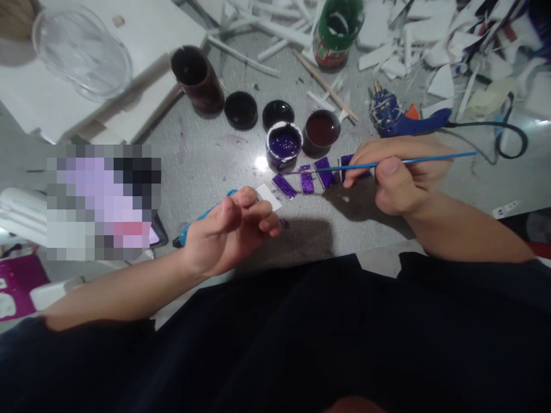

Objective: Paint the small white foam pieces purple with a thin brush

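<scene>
My right hand (404, 178) pinches a thin blue-handled paintbrush (430, 159), its tip pointing left, just below an open pot of purple paint (284, 142). Several small rectangular pieces painted purple (307, 179) lie in a row under the brush, the rightmost partly behind my right fingers. My left hand (235, 232) is turned palm up with fingers loosely curled and nothing visible in them. Just past its fingertips is an unpainted white piece (269, 197). A blue object (206, 215) lies partly hidden behind this hand.
A dark red paint pot (322, 133), black lids (241, 110), a dark brown jar (198, 80) and a green jar (338, 31) stand beyond. A blue glue gun (404, 119) with its cord lies right. White scraps (441, 80) cover the back; a phone-like device (159, 229) is left.
</scene>
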Available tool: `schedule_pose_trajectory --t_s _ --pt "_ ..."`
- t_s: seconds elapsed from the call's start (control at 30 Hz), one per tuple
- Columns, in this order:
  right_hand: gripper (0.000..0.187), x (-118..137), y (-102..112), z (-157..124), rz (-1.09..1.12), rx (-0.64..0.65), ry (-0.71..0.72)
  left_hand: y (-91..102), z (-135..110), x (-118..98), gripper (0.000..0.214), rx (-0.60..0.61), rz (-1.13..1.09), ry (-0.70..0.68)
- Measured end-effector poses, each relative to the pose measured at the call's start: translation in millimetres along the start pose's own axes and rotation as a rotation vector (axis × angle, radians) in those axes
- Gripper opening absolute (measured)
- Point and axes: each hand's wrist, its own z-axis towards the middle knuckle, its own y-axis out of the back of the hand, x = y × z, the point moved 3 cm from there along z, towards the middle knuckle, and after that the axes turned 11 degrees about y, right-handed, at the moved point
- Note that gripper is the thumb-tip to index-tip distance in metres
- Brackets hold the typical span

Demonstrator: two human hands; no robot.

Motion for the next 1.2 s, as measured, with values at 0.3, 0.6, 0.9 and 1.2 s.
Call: schedule_pose_trajectory --t_s 0.3,0.6,0.9,1.2 --pt "0.029 4 1 -1 -0.009 0.061 0.055 1.7 4 1 0.073 0.018 -0.174 0.02" --pt "0.034 3 2 -2 -0.051 0.066 0.048 0.3 8 -1 0.082 0.013 -0.117 0.062" --pt "0.031 7 0 3 -0.038 0.077 0.045 -0.4 5 -9 0.066 -0.114 -0.175 0.117" --pt "0.029 4 2 0 -0.023 0.078 0.057 -4.0 4 -12 0.058 -0.154 -0.347 0.119"
